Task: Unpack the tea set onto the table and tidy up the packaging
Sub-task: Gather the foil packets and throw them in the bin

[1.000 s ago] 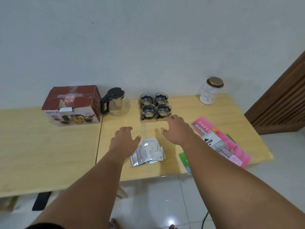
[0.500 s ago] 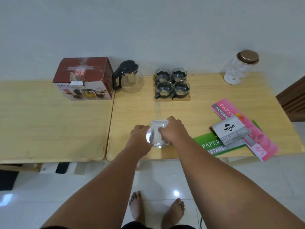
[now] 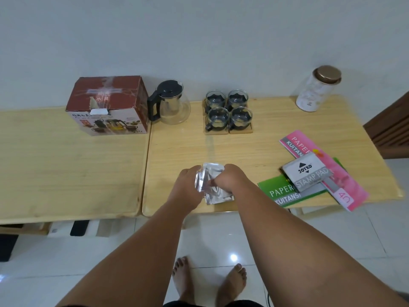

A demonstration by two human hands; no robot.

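The left hand [image 3: 188,185] and right hand [image 3: 230,180] clutch a crumpled wad of silvery packaging [image 3: 209,176], possibly plastic bags, pressed between them near the desk's [image 3: 243,149] front edge. The teapot [image 3: 171,103], cups [image 3: 228,109] and box [image 3: 108,105] stand well behind.

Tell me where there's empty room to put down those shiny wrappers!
Most of the left table, in front of the red box, is bare. So is the strip between the cups and the wrappers. Crowded: the right side, with stamp pad and receipt books.
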